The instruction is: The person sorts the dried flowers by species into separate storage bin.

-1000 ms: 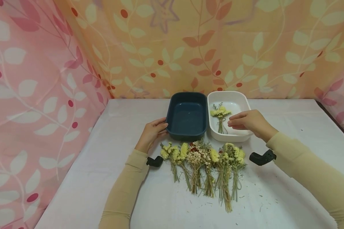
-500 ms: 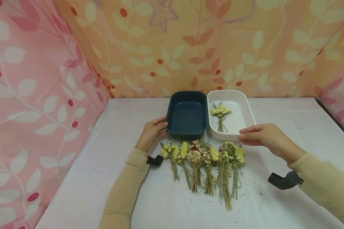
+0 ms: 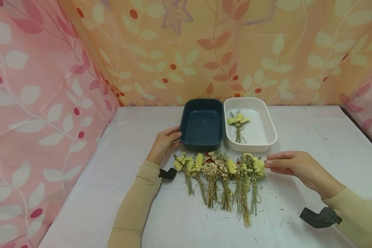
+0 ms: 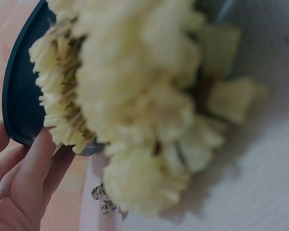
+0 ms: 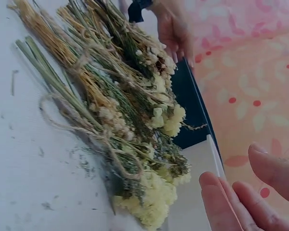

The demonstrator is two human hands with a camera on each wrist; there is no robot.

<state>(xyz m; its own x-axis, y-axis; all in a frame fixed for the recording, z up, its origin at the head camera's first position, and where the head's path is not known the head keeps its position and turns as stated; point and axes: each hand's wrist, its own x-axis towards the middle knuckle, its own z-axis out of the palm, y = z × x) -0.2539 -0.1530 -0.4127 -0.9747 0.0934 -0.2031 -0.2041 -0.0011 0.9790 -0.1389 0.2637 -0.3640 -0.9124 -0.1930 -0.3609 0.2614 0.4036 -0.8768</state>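
At the left rim of a dark blue plastic tub (image 3: 203,146), my left hand (image 3: 163,144) holds on, thumb and fingers on either side of its edge. In the left wrist view, large blurred yellow flowers (image 4: 139,86) cover part of that tub (image 4: 20,96). My right hand (image 3: 303,169) is held with fingers fairly straight and nothing in them, just right of the rightmost dried yellow flower bunch (image 3: 258,167). A white tub (image 3: 251,148) stands beside the blue one, and a small twine-tied yellow bunch (image 3: 238,121) lies in it. In the right wrist view, the fingers (image 5: 221,202) overlap the white tub.
Several dried flower bunches (image 3: 216,172) lie in a row in front of the tubs, stems toward me. Plant crumbs (image 3: 281,209) are scattered on the white tablecloth (image 3: 204,230). A patterned orange cloth (image 3: 204,51) hangs behind the table.
My right hand has moved back from over the white tub, past its front right corner, down to the right of the flower row. The left hand has stayed on the blue tub.
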